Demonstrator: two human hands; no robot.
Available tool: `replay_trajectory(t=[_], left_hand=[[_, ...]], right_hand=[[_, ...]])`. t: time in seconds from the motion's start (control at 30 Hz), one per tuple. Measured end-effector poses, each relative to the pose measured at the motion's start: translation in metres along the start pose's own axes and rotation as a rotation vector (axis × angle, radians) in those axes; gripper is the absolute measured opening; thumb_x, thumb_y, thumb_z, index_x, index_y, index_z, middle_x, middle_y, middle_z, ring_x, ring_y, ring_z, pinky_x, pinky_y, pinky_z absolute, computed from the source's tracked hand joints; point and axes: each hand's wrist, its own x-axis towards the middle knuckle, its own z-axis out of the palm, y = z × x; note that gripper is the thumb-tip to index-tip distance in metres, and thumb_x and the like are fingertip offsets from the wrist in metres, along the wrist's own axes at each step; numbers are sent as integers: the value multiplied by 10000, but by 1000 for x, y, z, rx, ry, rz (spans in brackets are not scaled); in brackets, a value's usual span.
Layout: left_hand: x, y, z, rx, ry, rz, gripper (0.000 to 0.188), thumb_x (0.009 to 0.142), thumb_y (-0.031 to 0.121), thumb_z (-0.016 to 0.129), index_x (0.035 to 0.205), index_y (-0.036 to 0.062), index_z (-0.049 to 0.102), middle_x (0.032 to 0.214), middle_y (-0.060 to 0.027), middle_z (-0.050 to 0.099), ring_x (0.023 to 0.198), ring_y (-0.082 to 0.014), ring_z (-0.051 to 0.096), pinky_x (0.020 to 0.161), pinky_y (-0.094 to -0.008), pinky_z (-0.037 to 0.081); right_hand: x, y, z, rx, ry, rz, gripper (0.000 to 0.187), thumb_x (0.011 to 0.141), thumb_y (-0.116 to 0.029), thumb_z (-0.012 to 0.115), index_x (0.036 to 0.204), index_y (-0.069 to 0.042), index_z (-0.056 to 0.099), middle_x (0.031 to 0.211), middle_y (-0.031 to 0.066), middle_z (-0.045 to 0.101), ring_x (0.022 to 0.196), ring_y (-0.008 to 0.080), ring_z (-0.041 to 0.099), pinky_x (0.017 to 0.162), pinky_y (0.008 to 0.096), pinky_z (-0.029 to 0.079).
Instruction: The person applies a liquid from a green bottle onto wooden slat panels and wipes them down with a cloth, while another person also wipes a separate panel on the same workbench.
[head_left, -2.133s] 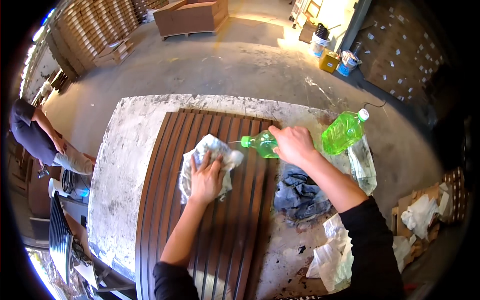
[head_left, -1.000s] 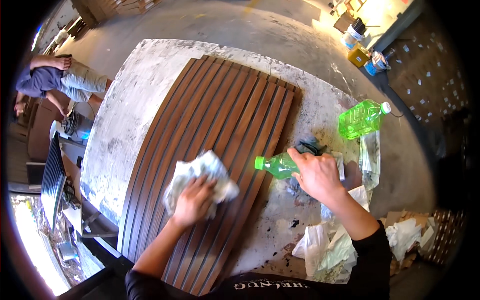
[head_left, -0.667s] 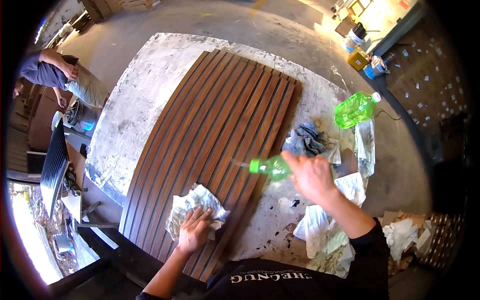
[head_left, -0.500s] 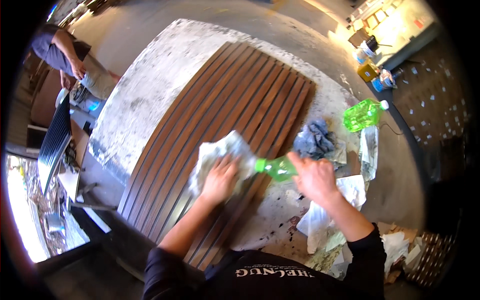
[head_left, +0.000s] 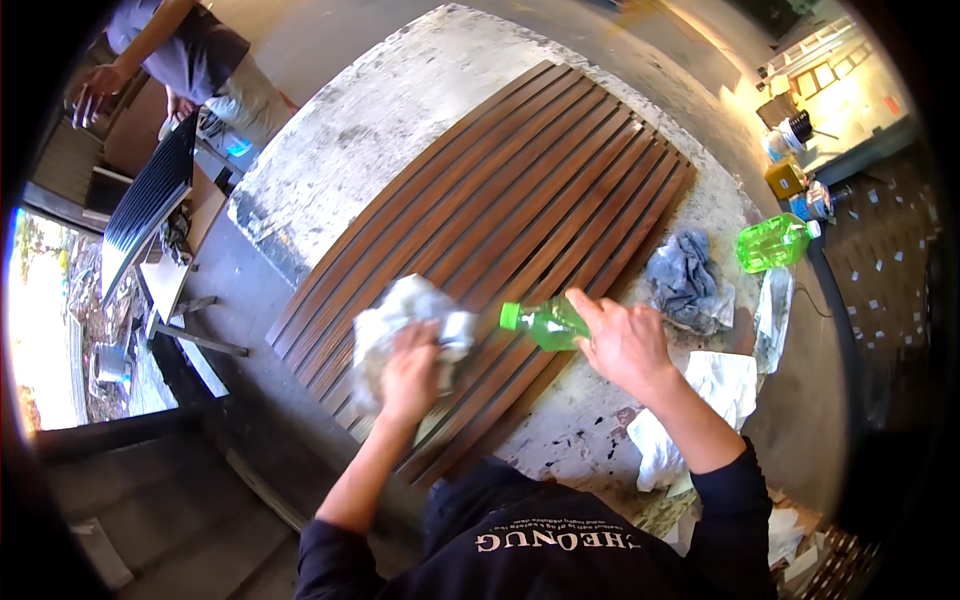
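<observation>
My left hand [head_left: 412,375], a little blurred, holds a crumpled white rag [head_left: 378,330] against a brown slatted wooden panel [head_left: 490,200]. Its palm lies over the rag, near the panel's lower left part. In my right hand [head_left: 632,348] is a small green clear plastic bottle [head_left: 550,324], its fingers wrapped round the bottom end. The bottle lies nearly level above the slats, its green cap toward my left hand and apart from the rag. Dark grooves run lengthwise between the slats.
The panel rests on a stained white table [head_left: 330,150]. At right lie a blue-grey rag [head_left: 688,275], a big green-liquid bottle [head_left: 772,243] and white cloths [head_left: 715,390]. Buckets [head_left: 812,200] stand beyond. Another person [head_left: 190,50] works far left beside a dark ribbed panel [head_left: 155,205].
My left hand and the rag have slid left and toward me along the slats. The bottle cap, close beside the rag before, is now apart from it. The other person has raised one hand.
</observation>
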Motion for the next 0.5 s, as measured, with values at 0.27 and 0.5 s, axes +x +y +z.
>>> replay_trajectory(t=[0.27,0.5], left_hand=[[-75,-78,-40,123,151,-111,129,826,-11,622,952,9,604,1363,-183,550,1274,-417,493,1087,-513,359],[82,-75,-24,-115,-115,222,171,849,61,605,1014,15,595,1252,-177,609,1184,-379,565,1012,-504,433]], right_hand=[[32,-4,5,-71,-34,61,595,777,-232,756,1309,-130,510,773,96,676,670,258,689,633,390,534],[36,-40,8,-150,24,107,575,772,-230,761,1291,-133,534,727,87,664,609,233,673,619,366,538]])
